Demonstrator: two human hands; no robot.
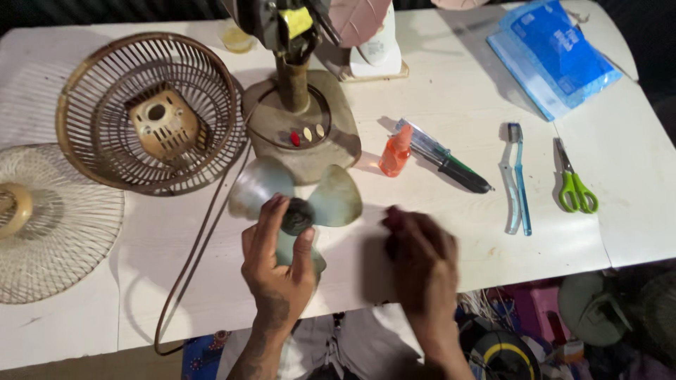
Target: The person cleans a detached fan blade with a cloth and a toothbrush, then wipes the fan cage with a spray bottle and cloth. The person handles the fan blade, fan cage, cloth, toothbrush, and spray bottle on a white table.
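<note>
Head view: the left hand (276, 264) grips a translucent three-bladed fan blade (299, 204) at its dark hub, fingers and thumb wrapped round the hub from below, holding it just above the front part of the white counter (493, 246). The right hand (421, 257) is beside it, blurred, fingers curled downward near the counter surface; I cannot tell whether it pinches anything, though something dark shows at its fingertips.

Just behind the blade stands the fan base (299, 127), a dirty beige stand with a red button and two pale ones, its neck rising to the motor housing (285, 24) at the top edge. A brown power cord (193, 260) runs from the base down toward the counter's front edge. Left of the base lies the rear fan guard (148, 112), a brownish wire cage with a slotted motor cover at its centre. The front fan guard (56, 225), paler, lies at the far left.

Right of the base are a small orange bottle (396, 151), a dark pen-like tool (443, 158), two toothbrushes (516, 179) side by side, green-handled scissors (574, 183), and a blue plastic packet (553, 53) at the far corner.
</note>
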